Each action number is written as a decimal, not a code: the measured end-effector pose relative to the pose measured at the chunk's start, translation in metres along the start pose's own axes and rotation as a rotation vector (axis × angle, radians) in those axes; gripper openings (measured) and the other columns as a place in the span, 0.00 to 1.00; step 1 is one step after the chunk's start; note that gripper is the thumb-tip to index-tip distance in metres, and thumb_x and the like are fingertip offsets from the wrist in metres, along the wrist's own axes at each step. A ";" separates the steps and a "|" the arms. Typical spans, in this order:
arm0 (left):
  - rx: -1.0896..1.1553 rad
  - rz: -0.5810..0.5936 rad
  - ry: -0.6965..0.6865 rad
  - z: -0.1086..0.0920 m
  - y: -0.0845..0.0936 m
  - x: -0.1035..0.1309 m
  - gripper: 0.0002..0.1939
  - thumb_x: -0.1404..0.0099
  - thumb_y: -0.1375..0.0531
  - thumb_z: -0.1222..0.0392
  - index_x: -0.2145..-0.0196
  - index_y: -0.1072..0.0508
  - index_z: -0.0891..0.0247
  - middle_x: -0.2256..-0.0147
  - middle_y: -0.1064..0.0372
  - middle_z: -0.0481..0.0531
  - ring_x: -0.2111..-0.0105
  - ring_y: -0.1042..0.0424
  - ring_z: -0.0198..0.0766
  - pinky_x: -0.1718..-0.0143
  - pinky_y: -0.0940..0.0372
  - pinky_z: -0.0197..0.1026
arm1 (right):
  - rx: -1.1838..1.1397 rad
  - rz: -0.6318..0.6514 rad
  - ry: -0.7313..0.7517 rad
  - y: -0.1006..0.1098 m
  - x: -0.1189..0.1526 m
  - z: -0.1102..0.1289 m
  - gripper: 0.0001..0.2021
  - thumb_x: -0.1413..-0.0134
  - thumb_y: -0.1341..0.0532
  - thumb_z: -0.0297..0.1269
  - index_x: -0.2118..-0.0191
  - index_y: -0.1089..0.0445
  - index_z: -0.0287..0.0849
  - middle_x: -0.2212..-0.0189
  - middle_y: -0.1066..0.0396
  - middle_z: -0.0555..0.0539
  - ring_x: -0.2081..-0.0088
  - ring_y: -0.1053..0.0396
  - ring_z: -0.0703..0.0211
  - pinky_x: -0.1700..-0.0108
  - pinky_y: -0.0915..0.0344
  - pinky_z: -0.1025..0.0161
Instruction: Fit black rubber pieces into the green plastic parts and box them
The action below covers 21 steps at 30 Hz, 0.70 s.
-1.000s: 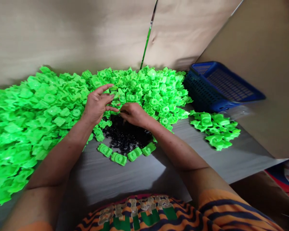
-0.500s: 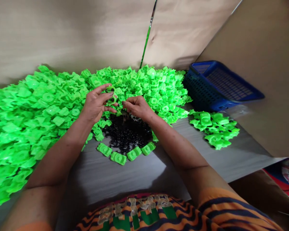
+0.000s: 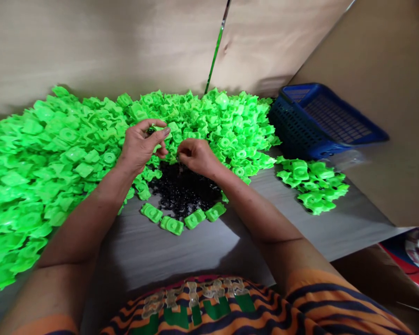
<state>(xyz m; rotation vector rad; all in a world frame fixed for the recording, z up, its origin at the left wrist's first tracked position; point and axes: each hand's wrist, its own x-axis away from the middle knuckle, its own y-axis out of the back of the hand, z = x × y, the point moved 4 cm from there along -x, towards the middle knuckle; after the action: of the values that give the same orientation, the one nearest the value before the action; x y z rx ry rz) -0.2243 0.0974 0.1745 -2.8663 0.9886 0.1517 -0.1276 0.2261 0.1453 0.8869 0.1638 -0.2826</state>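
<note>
My left hand [image 3: 141, 144] is closed round a green plastic piece [image 3: 158, 128], mostly covered by the fingers, with a bit of black showing on it. To its right, my right hand [image 3: 197, 156] is pinched just above a heap of small black parts [image 3: 188, 190]; what its fingertips hold, if anything, is too small to make out. Several green car-shaped pieces [image 3: 172, 225] lie in a curve along the near edge of the black heap. A large pile of green pieces [image 3: 73, 135] spreads behind and left of the hands.
A blue plastic basket [image 3: 300, 125] stands at the back right, against a brown panel [image 3: 387, 83]. In front of it a smaller group of green pieces [image 3: 314, 186] lies on the grey table [image 3: 195, 256]. A wooden wall [image 3: 125, 42] rises behind the pile.
My left hand has turned and its fingers have closed further over the green piece. The dark bit earlier at my right fingertips no longer shows clearly. The view has shifted slightly.
</note>
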 end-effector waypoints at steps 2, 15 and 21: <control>-0.018 0.007 0.002 0.001 -0.001 0.000 0.17 0.46 0.24 0.53 0.67 0.26 0.60 0.82 0.32 0.41 0.85 0.30 0.33 0.85 0.35 0.32 | 0.226 0.089 -0.017 -0.003 0.003 0.006 0.13 0.41 0.43 0.25 0.58 0.21 0.37 0.64 0.24 0.43 0.63 0.31 0.55 0.59 0.40 0.61; -0.119 0.064 -0.114 -0.002 -0.003 0.001 0.26 0.36 0.30 0.41 0.78 0.32 0.61 0.82 0.33 0.44 0.86 0.36 0.28 0.79 0.37 0.34 | 0.707 0.431 -0.045 -0.024 0.007 0.015 0.24 0.26 0.51 0.30 0.32 0.32 0.44 0.47 0.23 0.34 0.51 0.22 0.45 0.57 0.33 0.57; -0.063 0.134 -0.152 0.007 0.001 -0.004 0.25 0.34 0.34 0.34 0.70 0.27 0.60 0.77 0.30 0.46 0.81 0.30 0.33 0.76 0.35 0.38 | 0.678 0.405 -0.072 -0.017 0.009 0.018 0.26 0.27 0.51 0.28 0.29 0.35 0.45 0.47 0.22 0.35 0.51 0.23 0.46 0.59 0.38 0.58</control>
<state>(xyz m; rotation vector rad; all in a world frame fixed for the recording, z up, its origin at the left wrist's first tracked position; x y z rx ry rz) -0.2286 0.1006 0.1682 -2.7923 1.1638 0.4127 -0.1242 0.2005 0.1419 1.5504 -0.1944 0.0207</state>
